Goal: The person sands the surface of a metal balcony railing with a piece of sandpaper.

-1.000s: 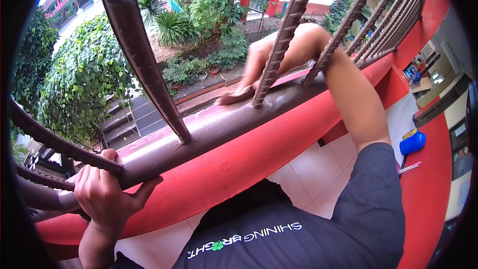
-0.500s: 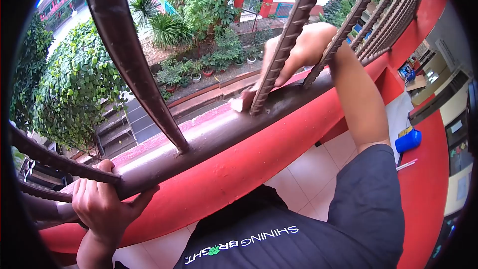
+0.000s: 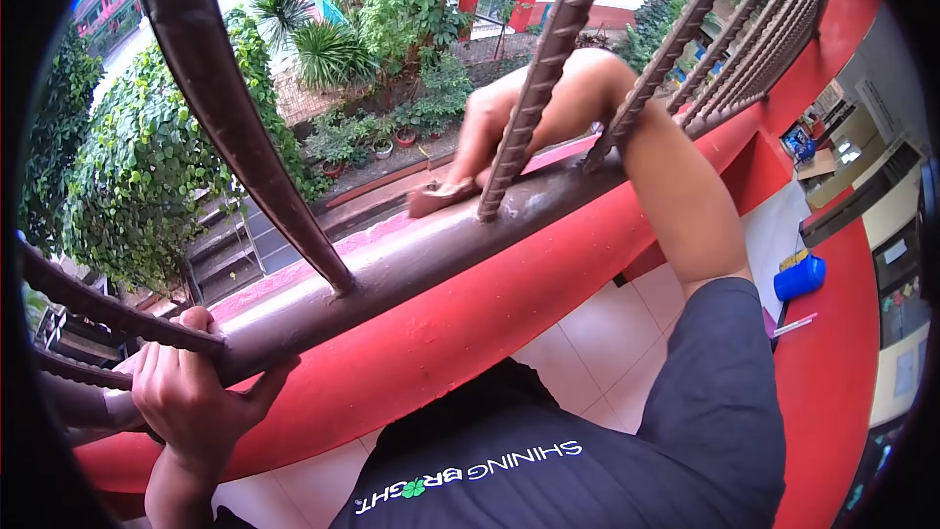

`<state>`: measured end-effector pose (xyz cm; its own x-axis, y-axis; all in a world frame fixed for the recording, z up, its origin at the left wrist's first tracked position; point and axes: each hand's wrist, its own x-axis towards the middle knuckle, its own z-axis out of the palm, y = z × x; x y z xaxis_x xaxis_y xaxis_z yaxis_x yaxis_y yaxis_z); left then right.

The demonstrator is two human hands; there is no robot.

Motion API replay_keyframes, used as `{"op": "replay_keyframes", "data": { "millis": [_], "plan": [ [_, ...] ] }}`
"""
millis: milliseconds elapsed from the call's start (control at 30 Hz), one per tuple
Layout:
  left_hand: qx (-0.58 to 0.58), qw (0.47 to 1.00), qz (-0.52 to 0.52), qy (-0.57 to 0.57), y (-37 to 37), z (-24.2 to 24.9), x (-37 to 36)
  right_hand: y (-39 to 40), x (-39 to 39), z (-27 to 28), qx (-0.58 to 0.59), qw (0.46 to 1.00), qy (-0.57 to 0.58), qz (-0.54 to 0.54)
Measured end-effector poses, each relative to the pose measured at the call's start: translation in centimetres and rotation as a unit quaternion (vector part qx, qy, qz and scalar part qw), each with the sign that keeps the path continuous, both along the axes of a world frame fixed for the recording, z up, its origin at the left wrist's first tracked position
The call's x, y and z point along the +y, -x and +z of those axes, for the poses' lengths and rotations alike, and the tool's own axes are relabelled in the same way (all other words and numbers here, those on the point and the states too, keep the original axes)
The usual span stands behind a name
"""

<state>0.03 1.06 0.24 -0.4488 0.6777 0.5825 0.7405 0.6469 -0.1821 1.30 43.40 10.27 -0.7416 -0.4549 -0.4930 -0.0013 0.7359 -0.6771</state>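
My left hand [image 3: 186, 387] is wrapped round the thick brown metal rail [image 3: 411, 257] at lower left, beside a ribbed bar. My right hand [image 3: 480, 137] reaches over the rail and lies on the outer side of the ribbed upright bar [image 3: 534, 88], which hides part of it. Its fingers press a small folded brown piece, which looks like sandpaper [image 3: 441, 198], against the top of the rail, left of that bar's foot. A pale scuffed patch [image 3: 534, 204] shows on the rail just right of the foot. A smooth dark bar [image 3: 245, 118] rises between my hands.
Below the rail runs a red curved ledge [image 3: 431, 343] above a tiled floor [image 3: 568, 362]. At right, a blue cup [image 3: 800, 277] lies on its side near white sticks [image 3: 795, 324]. More ribbed bars [image 3: 759, 49] continue right. Outside are potted plants and steps [image 3: 220, 260].
My right hand has slid left along the rail with the sandpaper, moving farther past the ribbed bar. My left hand keeps its hold on the rail. The view has shifted slightly.
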Motion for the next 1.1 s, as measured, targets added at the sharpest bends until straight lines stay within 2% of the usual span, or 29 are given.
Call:
{"op": "replay_keyframes", "data": {
  "millis": [67,100,200,233,300,333,367,433,467,500,567,633,667,700,767,800,833,900,967,1000,1033,1100],
  "plan": [
    [-0.011,1.000,0.004,0.003,-0.1,0.0,-0.3,0.9,0.6,-2.1,-0.086,0.991,0.093,-0.050],
    [-0.020,1.000,0.008,0.005,0.0,0.0,-0.4,0.4,1.1,-1.6,-0.083,0.991,0.093,-0.052],
    [-0.012,1.000,0.007,0.002,0.0,0.0,-0.1,-2.0,3.0,1.5,-0.073,0.994,-0.044,-0.072],
    [-0.016,1.000,0.009,0.003,0.0,-0.1,-0.1,-2.2,2.3,2.1,-0.074,0.994,-0.044,-0.072],
    [0.012,1.000,0.004,-0.004,0.1,-0.3,-0.3,-2.4,0.1,2.2,0.005,0.994,-0.076,-0.078],
    [-0.001,1.000,0.006,0.003,0.0,-0.2,-0.5,-1.0,0.2,0.3,0.076,0.996,-0.052,0.019],
    [-0.014,1.000,0.007,0.011,0.0,-0.2,-0.5,0.3,0.3,-0.7,-0.029,1.000,-0.001,0.007],
    [-0.007,1.000,-0.001,0.014,0.1,-0.4,-0.7,-0.7,0.8,0.2,0.005,1.000,-0.017,-0.022],
    [0.003,1.000,-0.003,0.010,0.2,-0.5,-0.6,-2.4,0.8,1.7,-0.001,0.996,-0.007,-0.090],
    [0.004,1.000,-0.005,0.009,0.4,-0.3,-0.4,-2.4,1.8,2.5,0.011,0.996,-0.053,-0.067],
    [0.045,0.999,-0.014,0.005,0.3,0.0,0.1,-1.8,2.4,1.9,-0.012,0.999,0.018,-0.043],
    [0.015,1.000,-0.004,0.011,0.1,-0.3,-0.6,-1.5,0.6,1.2,0.069,0.996,-0.011,-0.059],
    [-0.012,1.000,0.008,0.013,0.1,-0.5,-0.7,0.8,0.2,-0.6,0.000,1.000,0.010,-0.001],
    [-0.008,1.000,0.004,0.014,0.1,-0.4,-0.7,1.3,-0.2,-1.0,-0.057,0.998,0.027,-0.017],
    [0.013,1.000,-0.015,0.008,0.2,-0.4,-0.7,-1.0,0.6,0.7,0.030,1.000,-0.007,-0.004],
    [0.004,1.000,-0.009,0.010,0.1,-0.3,-0.6,-2.7,0.0,2.9,-0.033,0.991,-0.060,-0.115],
    [0.006,1.000,-0.009,0.009,0.2,-0.3,-0.5,-2.0,2.2,2.4,-0.035,0.997,-0.029,-0.057],
    [0.010,1.000,-0.012,0.011,0.2,-0.4,-0.4,-1.1,3.8,0.7,-0.065,0.996,0.045,-0.039],
    [0.001,1.000,-0.009,0.016,0.2,-0.6,-0.7,0.0,0.2,0.3,0.012,1.000,-0.023,0.010],
    [-0.004,1.000,-0.002,0.018,0.3,-0.6,-0.8,1.9,-1.0,-1.5,-0.073,0.997,0.018,0.027],
    [-0.001,1.000,-0.006,0.020,0.3,-0.5,-1.0,1.9,-0.6,-1.6,-0.126,0.991,0.052,-0.006],
    [0.020,0.999,-0.020,0.018,0.3,-0.4,-1.0,-0.5,0.3,0.2,-0.077,0.994,-0.009,-0.082]
  ]
}}
